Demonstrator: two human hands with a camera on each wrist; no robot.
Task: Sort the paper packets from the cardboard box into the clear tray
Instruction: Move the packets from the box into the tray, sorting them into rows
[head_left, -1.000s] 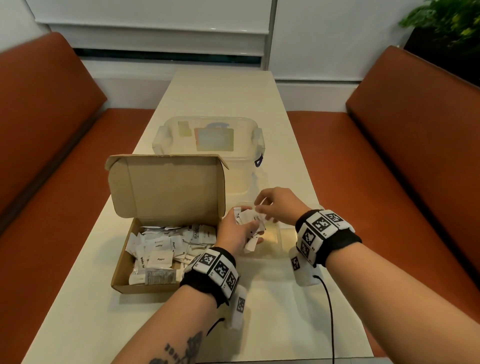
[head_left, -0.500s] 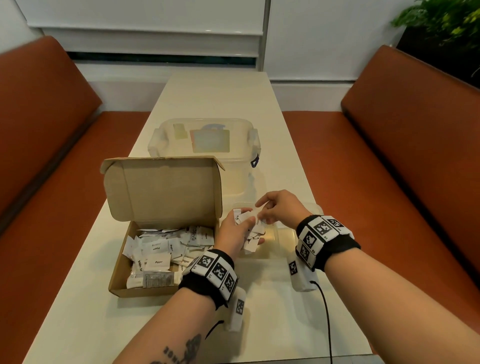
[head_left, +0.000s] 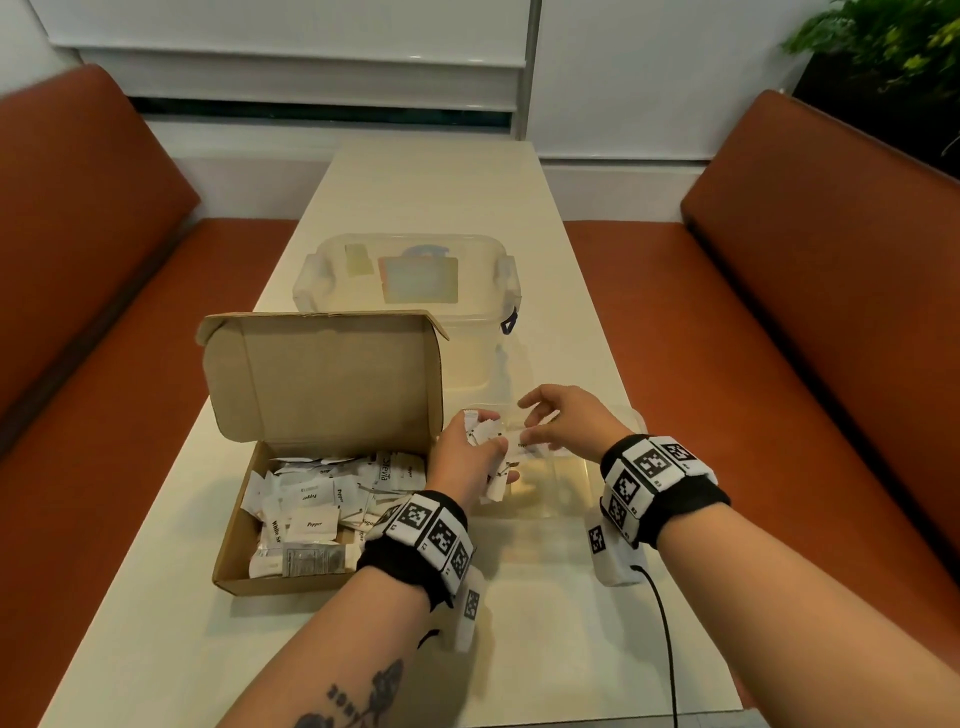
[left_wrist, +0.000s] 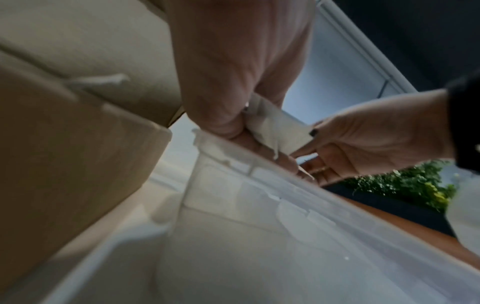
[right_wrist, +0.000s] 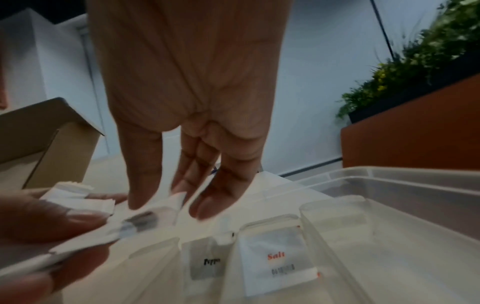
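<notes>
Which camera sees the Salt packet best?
The right wrist view: the Salt packet lies flat in a compartment of the clear tray, its red word readable. The head view shows the tray, but no readable Salt packet. The left wrist view shows only the tray's wall.

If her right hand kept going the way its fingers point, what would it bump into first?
Probably the bunch of packets gripped in the left hand; the right hand already pinches one packet there. Depth is unclear.

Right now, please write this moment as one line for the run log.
left hand: holds bunch of packets | right hand: pinches one packet over clear tray | tray: Pepper packet, Salt packet
</notes>
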